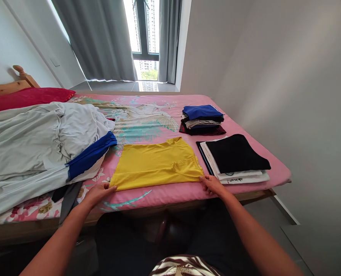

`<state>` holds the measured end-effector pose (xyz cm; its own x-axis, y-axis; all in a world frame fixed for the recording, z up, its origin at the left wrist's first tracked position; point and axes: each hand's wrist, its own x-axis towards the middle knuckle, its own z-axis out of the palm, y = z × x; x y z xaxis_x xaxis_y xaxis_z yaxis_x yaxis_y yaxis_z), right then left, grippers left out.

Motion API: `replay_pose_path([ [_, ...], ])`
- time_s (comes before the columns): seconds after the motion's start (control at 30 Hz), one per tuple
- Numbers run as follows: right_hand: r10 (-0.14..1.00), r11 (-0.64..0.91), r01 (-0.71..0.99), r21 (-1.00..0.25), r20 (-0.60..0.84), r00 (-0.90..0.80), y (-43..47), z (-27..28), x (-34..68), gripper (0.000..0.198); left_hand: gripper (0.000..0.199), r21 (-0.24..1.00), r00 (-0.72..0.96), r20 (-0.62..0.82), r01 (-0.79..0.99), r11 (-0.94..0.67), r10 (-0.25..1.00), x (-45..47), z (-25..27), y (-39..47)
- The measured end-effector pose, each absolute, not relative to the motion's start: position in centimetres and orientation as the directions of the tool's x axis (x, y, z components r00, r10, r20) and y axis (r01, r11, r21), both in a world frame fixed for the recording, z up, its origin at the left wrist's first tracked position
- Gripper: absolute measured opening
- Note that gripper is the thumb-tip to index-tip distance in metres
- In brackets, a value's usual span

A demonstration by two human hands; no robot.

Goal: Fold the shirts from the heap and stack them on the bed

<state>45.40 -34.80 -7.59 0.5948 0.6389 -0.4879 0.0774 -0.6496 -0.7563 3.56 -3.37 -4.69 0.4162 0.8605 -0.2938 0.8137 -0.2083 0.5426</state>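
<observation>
A yellow shirt (153, 163) lies folded lengthwise on the bed, its near edge running along the mattress front. My left hand (100, 192) pinches the shirt's near left corner. At the near right corner, my right hand (212, 184) grips the cloth between thumb and fingers. Just right of the shirt is a stack of folded clothes with a black garment (236, 155) on top and white ones below. Behind that stands another folded pile topped by a blue garment (202, 112).
Loose pale grey clothing (38, 142) with a blue-and-white piece (91, 155) is heaped on the left. A red pillow (29, 97) lies by the wooden headboard (4, 90). The pink flowered bedsheet (159, 132) covers the bed. Grey curtains (98, 38) hang beside the window; a wall borders the right.
</observation>
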Motion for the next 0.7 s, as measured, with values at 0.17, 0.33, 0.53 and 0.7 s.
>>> replay_pose_path([
  [0.17,0.633,-0.606,0.139,-0.783,-0.369,0.681,-34.8,-8.5,45.2,0.033,0.035,0.369,0.412,-0.107,0.862,-0.348,0.905,3.7,-5.0,-3.7],
  [0.33,0.664,-0.522,0.080,-0.849,-0.346,0.663,-35.3,-9.6,45.1,0.032,0.039,0.319,0.453,0.326,0.774,-0.547,0.830,6.8,-5.5,-6.1],
  [0.53,0.669,-0.467,0.020,-0.884,-0.338,0.662,-35.5,-10.1,45.1,0.034,0.026,0.362,0.750,0.307,0.477,-0.801,0.586,18.9,-3.4,-11.6],
  [0.7,0.647,-0.480,0.029,-0.877,-0.331,0.687,-35.3,-9.5,44.9,0.027,0.031,0.259,0.910,0.093,0.370,-0.892,0.404,30.1,-1.8,-14.8],
])
